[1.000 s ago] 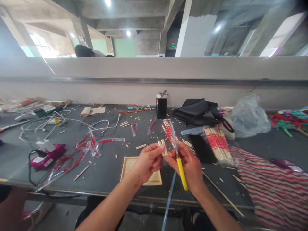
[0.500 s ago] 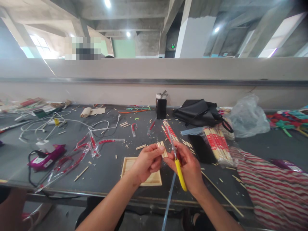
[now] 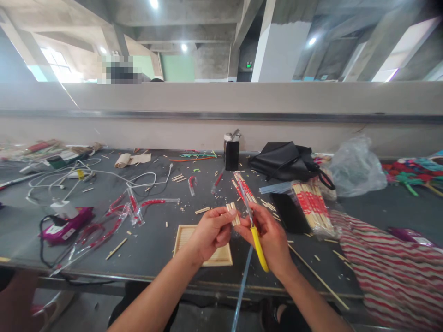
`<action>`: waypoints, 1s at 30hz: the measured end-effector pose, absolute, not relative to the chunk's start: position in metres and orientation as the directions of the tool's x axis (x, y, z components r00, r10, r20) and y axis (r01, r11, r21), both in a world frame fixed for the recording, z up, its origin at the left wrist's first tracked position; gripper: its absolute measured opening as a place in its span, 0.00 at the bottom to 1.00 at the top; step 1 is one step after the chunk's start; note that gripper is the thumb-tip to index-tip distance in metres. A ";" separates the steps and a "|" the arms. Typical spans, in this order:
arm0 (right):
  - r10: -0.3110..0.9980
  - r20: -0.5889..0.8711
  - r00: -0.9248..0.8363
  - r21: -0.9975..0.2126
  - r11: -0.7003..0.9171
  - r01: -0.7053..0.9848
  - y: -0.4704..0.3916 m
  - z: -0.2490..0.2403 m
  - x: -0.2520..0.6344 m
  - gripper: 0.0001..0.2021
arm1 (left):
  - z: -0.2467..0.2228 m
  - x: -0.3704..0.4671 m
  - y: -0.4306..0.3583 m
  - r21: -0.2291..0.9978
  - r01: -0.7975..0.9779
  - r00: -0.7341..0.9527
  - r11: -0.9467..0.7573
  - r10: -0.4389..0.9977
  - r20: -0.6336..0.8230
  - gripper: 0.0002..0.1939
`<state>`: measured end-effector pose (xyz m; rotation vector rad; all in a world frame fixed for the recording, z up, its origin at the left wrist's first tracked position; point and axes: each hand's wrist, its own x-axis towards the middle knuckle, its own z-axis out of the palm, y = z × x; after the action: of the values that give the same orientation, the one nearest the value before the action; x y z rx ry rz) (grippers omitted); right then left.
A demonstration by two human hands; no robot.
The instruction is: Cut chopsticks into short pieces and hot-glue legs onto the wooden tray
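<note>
Between the thumb and fingers of my left hand (image 3: 216,230) is a small row of short wooden sticks (image 3: 233,214), side by side. My right hand (image 3: 272,235) holds scissors (image 3: 259,249) with yellow handles, blades pointing up and away from me. The right fingertips come close to the stick row; whether they touch it I cannot tell. Under my left wrist lies a square tray-like panel of wooden sticks (image 3: 180,240), partly hidden by the forearm. A clear bluish strip (image 3: 242,288) hangs over the table edge below my right hand. Red-wrapped chopsticks (image 3: 246,186) lie just beyond the scissors.
A black phone (image 3: 290,213) and a packet of chopsticks (image 3: 313,207) lie to the right, beside striped cloth (image 3: 391,272). Behind are a black bag (image 3: 282,160) and a bottle (image 3: 231,152). At left are a purple power strip (image 3: 69,226), white cables and red-filled plastic wrappers (image 3: 134,207).
Both hands keep nearly the same pose, with the sticks and scissors still held. The whole view has shifted very slightly.
</note>
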<state>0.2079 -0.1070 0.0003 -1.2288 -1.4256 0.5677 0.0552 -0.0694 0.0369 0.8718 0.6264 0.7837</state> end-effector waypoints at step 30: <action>0.974 0.224 0.019 -0.964 0.219 0.150 -0.109 0.023 0.221 0.25 | 0.033 0.050 -0.068 0.891 -0.161 0.734 0.424 0.655 -0.180 0.13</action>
<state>0.2206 -0.1086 0.0227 -1.1621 -1.3868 0.9420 0.0500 -0.0684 0.0328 1.0124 0.5607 0.5450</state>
